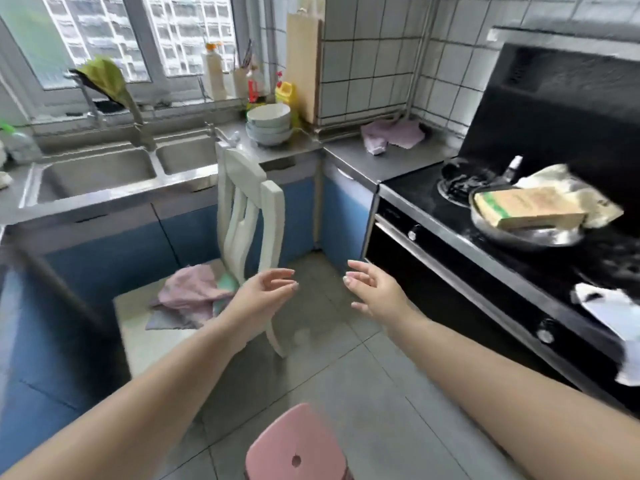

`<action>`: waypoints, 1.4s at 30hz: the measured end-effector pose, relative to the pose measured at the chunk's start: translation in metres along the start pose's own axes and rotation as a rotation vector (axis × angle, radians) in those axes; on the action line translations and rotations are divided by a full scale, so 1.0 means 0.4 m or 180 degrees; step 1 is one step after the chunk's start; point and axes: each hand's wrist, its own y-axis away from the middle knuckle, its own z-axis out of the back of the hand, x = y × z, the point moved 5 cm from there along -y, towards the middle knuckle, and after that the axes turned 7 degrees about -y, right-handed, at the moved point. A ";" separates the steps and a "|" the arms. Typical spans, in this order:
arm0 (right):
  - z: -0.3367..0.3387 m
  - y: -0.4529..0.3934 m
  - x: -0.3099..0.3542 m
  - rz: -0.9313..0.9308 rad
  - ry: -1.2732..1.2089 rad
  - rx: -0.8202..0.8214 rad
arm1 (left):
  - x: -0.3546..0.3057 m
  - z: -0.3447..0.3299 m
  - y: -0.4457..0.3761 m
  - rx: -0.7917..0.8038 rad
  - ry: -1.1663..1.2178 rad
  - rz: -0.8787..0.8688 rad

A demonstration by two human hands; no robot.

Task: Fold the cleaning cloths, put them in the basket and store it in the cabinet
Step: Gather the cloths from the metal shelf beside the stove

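White-tiled wall (374, 57), grey tile floor (363, 393). Daylit window (104, 32) above steel double sink (93, 171). Blue cabinets (104, 258), white chair (249, 202).

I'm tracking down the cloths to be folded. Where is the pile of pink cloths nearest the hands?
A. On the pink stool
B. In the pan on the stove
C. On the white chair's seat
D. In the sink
C: the pink cloths lie crumpled on the seat of the white chair, left of the left hand.

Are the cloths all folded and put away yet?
Nothing looks done yet. The cloths on the chair lie in a crumpled heap, and another cloth sits bunched on the counter. The left hand and right hand are both open and empty. No basket is in view. Folding, filling and storing remain.
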 end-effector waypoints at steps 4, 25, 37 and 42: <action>0.291 -0.063 0.019 0.0063 0.0014 -0.0238 | -0.120 -0.263 -0.113 0.0172 0.0002 -0.0053; 0.753 -0.502 0.127 0.0427 0.0288 -0.0354 | -0.357 -0.627 -0.583 0.0331 0.0436 -0.0092; 0.737 -1.131 0.313 0.0452 0.0341 -0.0778 | -0.502 -0.524 -1.248 0.0526 0.0222 -0.0235; 0.746 -1.336 0.333 0.0344 0.0256 -0.0948 | -0.554 -0.514 -1.476 0.0673 0.0044 -0.0220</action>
